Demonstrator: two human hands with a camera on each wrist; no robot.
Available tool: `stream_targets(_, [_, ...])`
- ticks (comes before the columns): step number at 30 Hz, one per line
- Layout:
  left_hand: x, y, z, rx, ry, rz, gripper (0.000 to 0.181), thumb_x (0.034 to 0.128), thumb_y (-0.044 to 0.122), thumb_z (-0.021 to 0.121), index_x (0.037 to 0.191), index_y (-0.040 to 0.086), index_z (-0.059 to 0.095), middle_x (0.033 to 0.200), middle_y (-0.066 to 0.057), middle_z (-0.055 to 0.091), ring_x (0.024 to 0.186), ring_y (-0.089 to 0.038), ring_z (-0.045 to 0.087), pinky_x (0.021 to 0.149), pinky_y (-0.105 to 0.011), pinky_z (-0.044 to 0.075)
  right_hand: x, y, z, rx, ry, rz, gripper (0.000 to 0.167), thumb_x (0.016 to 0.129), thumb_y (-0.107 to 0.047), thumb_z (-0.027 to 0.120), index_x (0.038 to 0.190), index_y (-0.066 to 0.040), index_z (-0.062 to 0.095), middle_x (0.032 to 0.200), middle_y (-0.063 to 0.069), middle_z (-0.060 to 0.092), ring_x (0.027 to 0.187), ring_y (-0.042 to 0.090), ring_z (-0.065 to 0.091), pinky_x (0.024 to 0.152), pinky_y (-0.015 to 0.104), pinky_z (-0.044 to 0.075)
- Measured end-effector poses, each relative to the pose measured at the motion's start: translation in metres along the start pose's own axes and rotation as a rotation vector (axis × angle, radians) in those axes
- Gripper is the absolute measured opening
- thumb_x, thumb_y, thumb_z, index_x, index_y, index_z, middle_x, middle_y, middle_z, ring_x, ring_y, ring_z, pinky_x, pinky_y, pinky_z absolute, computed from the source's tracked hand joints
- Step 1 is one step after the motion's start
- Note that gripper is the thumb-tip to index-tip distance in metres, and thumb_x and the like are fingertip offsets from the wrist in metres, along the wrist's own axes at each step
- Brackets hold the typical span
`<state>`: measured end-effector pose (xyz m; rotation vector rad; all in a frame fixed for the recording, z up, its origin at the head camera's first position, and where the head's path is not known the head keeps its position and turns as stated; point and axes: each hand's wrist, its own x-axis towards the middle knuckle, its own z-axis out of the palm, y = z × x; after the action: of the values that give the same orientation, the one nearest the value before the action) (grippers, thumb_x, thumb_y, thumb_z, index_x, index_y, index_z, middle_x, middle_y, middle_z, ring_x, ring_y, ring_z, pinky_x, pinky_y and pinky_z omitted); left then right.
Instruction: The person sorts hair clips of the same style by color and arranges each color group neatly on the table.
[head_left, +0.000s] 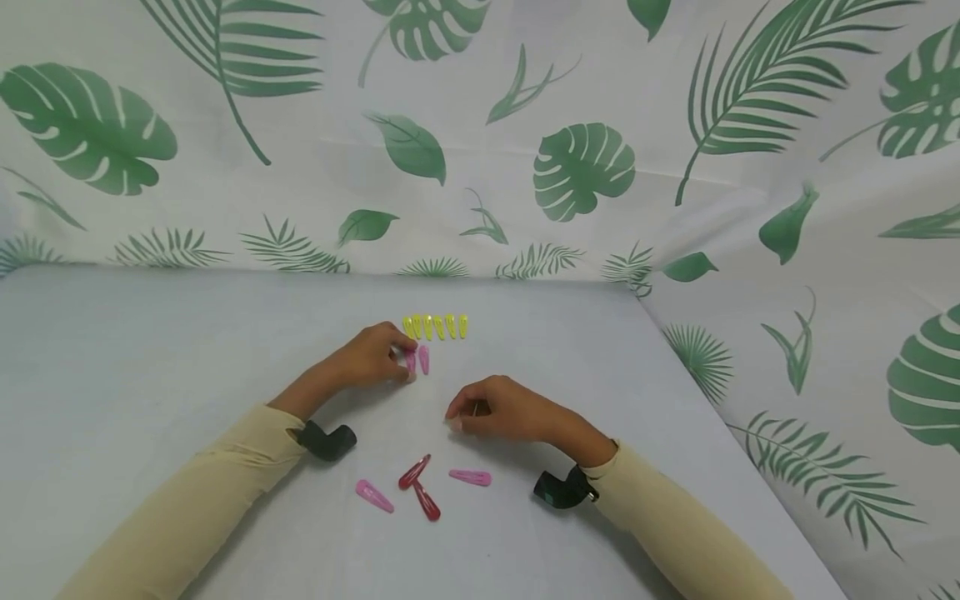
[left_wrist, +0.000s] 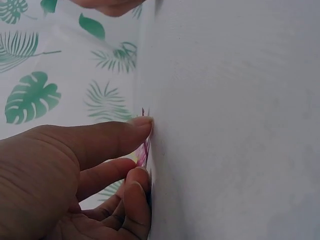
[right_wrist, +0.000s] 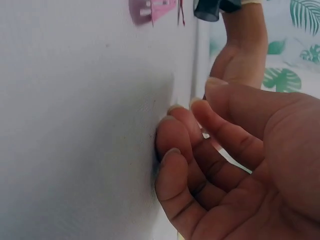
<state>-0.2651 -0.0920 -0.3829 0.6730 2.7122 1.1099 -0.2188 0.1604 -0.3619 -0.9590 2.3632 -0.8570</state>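
Observation:
My left hand (head_left: 372,357) pinches a pink hair clip (head_left: 410,360) by its ends, between thumb and forefinger, down at the table. In the left wrist view that pink clip shows only in part behind the thumb (left_wrist: 135,129). Just right of it lies a second pink hair clip (head_left: 424,360). Above them several yellow hair clips (head_left: 438,327) stand side by side in a row. My right hand (head_left: 504,408) is low over the table to the right, fingers loosely bent; the right wrist view shows nothing between its fingertips (right_wrist: 172,135).
Nearer to me lie two red hair clips (head_left: 427,502), end to end at an angle. A pink hair clip (head_left: 373,496) is left of them, another pink hair clip (head_left: 470,477) right. A leaf-print cloth (head_left: 480,167) hangs behind the white table (head_left: 187,350) and along its right side.

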Motion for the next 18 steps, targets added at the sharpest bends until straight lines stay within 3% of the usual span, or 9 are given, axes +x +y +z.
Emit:
stream_targets(11, [-0.001,0.001,-0.001,-0.033,-0.007,-0.019,0.048,0.0772,0.005,0.077,0.121,-0.009,0.063,0.106,-0.014,0.059,0.084,-0.021,0.055,0.074,-0.031,0.046,-0.022,-0.001,0.009,0.075,-0.053,-0.06,0.017,0.09,-0.003,0.069,0.105,-0.01,0.071,0.084,-0.008,0.062,0.077,0.008,0.055,0.071,0.024,0.049])
stream_targets(18, [-0.001,-0.001,-0.001,-0.029,-0.009,-0.027,0.049,0.0783,0.006,0.077,0.122,-0.009,0.063,0.107,-0.013,0.059,0.085,-0.02,0.054,0.075,-0.031,0.046,-0.033,-0.006,0.011,0.072,-0.092,-0.015,0.02,0.086,-0.009,0.074,0.104,-0.016,0.071,0.083,-0.01,0.064,0.07,0.007,0.054,0.066,0.023,0.047])
